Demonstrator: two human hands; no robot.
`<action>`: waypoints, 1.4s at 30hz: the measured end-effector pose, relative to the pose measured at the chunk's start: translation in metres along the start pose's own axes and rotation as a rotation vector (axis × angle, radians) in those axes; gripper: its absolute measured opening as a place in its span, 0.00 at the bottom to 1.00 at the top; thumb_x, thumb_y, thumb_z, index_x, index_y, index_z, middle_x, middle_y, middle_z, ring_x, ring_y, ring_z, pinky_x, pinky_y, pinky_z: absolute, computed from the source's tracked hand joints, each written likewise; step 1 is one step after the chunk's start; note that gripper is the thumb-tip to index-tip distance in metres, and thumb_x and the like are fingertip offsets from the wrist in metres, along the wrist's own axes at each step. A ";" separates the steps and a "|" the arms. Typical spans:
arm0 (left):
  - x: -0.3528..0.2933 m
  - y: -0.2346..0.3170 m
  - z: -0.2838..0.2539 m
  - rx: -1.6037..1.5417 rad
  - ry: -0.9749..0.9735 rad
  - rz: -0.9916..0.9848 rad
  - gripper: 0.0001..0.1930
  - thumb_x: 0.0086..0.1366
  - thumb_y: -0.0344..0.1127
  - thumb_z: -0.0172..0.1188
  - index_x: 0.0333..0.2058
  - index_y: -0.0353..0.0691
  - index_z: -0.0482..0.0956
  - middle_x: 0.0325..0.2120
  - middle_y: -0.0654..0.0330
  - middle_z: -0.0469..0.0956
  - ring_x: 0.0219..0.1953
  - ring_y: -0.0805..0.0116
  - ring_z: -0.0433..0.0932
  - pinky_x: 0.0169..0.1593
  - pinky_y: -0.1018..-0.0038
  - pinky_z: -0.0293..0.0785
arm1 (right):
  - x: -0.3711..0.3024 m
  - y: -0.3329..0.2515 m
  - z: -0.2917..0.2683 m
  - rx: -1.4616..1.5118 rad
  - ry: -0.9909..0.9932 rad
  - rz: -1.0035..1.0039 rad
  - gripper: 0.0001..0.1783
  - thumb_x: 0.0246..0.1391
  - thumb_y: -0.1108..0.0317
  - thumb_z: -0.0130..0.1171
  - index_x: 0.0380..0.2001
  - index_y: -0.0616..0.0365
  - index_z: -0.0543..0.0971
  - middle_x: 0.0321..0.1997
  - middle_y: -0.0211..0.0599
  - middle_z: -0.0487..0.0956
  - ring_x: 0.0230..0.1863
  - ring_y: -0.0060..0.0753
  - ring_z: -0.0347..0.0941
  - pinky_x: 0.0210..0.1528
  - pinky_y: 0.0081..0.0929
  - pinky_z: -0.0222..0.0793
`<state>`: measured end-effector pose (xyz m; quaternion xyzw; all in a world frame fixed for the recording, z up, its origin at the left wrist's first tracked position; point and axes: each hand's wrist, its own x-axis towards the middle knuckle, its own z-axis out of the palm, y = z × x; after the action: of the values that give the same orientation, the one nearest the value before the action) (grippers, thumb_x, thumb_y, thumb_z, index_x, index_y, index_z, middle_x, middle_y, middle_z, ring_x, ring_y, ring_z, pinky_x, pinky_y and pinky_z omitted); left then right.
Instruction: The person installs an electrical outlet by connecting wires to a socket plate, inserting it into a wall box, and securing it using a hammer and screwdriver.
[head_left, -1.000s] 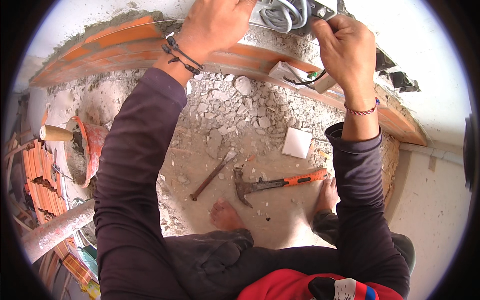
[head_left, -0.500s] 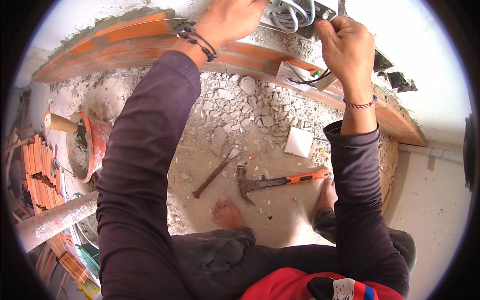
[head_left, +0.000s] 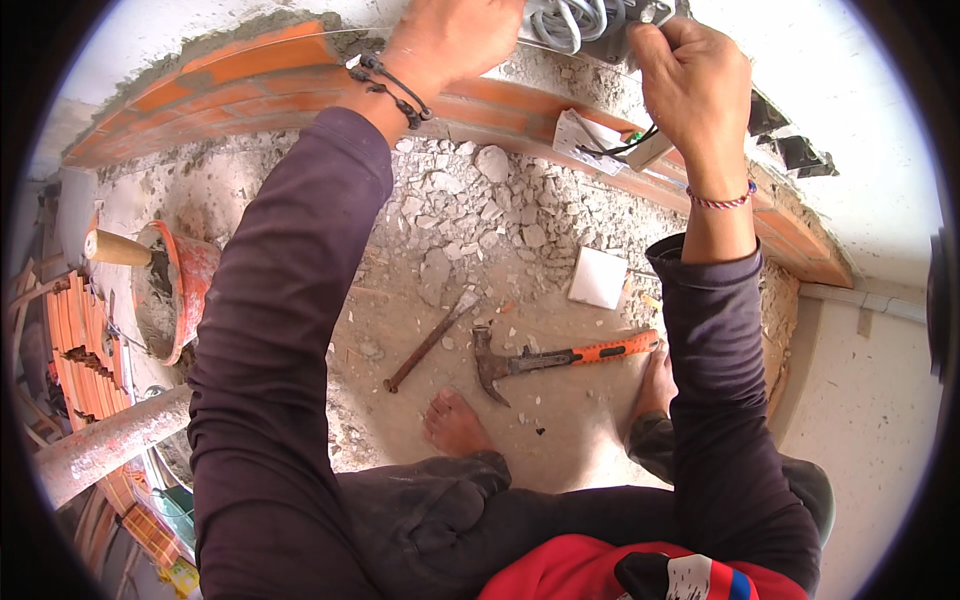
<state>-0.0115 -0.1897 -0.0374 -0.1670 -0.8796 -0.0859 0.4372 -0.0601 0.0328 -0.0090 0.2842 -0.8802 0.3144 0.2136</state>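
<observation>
At the top of the view, a dark electrical box point(head_left: 607, 48) with a coil of grey cable point(head_left: 568, 22) sits against the wall between my hands. My right hand point(head_left: 698, 85) is closed at the box's right corner, thumb and curled fingers pressed to its edge. On the box's left side is my left hand point(head_left: 465, 40); its fingers run toward the box and out at the upper edge, so their grip is hidden. A thin string point(head_left: 290, 42) stretches along the brick course point(head_left: 250, 95). Below my right hand, dark wires come from a white wall box point(head_left: 588, 140).
Broken rubble point(head_left: 470, 200) lies along the wall's foot. On the floor are a white tile point(head_left: 598, 278), a claw hammer point(head_left: 560, 358) with an orange handle and a chisel point(head_left: 430, 342). A mortar bucket point(head_left: 190, 285), a pole point(head_left: 115, 445) and stacked bricks point(head_left: 80, 345) stand left.
Both hands and the box have shifted slightly upward in view. My left forearm has moved a little to the left. The tools on the floor lie as before.
</observation>
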 end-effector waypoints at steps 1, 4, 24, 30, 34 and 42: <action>-0.002 -0.001 0.004 -0.075 0.005 -0.049 0.22 0.69 0.29 0.53 0.58 0.22 0.67 0.56 0.32 0.70 0.57 0.36 0.73 0.61 0.55 0.71 | 0.000 0.001 0.000 0.006 -0.006 0.003 0.19 0.57 0.55 0.61 0.25 0.62 0.83 0.14 0.45 0.75 0.16 0.36 0.72 0.27 0.33 0.71; 0.000 0.001 0.006 -0.125 0.011 -0.054 0.22 0.68 0.30 0.53 0.57 0.22 0.69 0.56 0.33 0.70 0.57 0.35 0.72 0.61 0.54 0.71 | -0.001 0.006 0.002 -0.002 -0.018 0.001 0.20 0.57 0.55 0.60 0.23 0.63 0.82 0.15 0.47 0.75 0.17 0.38 0.72 0.27 0.35 0.71; 0.009 0.007 0.005 0.268 -0.009 0.155 0.11 0.63 0.27 0.50 0.41 0.30 0.77 0.39 0.41 0.79 0.41 0.41 0.79 0.46 0.54 0.76 | -0.003 0.007 -0.006 -0.066 -0.063 0.023 0.22 0.58 0.51 0.63 0.22 0.61 0.82 0.15 0.48 0.75 0.19 0.40 0.74 0.28 0.36 0.71; 0.026 0.017 0.002 -0.321 -0.124 -0.235 0.13 0.62 0.27 0.51 0.44 0.29 0.77 0.43 0.42 0.78 0.44 0.41 0.78 0.48 0.54 0.75 | -0.038 -0.040 -0.011 0.275 0.129 -0.085 0.21 0.57 0.53 0.68 0.40 0.63 0.83 0.27 0.37 0.83 0.22 0.30 0.77 0.32 0.29 0.74; 0.022 0.005 0.000 -0.031 -0.046 -0.014 0.14 0.65 0.28 0.49 0.47 0.29 0.76 0.41 0.39 0.79 0.43 0.38 0.78 0.46 0.53 0.76 | -0.028 -0.066 -0.003 0.454 0.139 -0.132 0.19 0.44 0.79 0.66 0.43 0.63 0.79 0.44 0.50 0.78 0.35 0.51 0.78 0.36 0.38 0.74; 0.030 0.022 -0.012 -0.337 -0.103 -0.296 0.14 0.72 0.33 0.47 0.48 0.30 0.74 0.39 0.35 0.79 0.43 0.35 0.78 0.46 0.51 0.76 | -0.021 -0.044 0.019 0.294 0.244 -0.159 0.11 0.46 0.80 0.63 0.36 0.60 0.79 0.26 0.48 0.76 0.28 0.52 0.75 0.32 0.38 0.70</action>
<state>-0.0115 -0.1662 -0.0058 -0.1110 -0.8889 -0.2863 0.3401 -0.0199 -0.0008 -0.0151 0.3407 -0.7673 0.4537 0.2988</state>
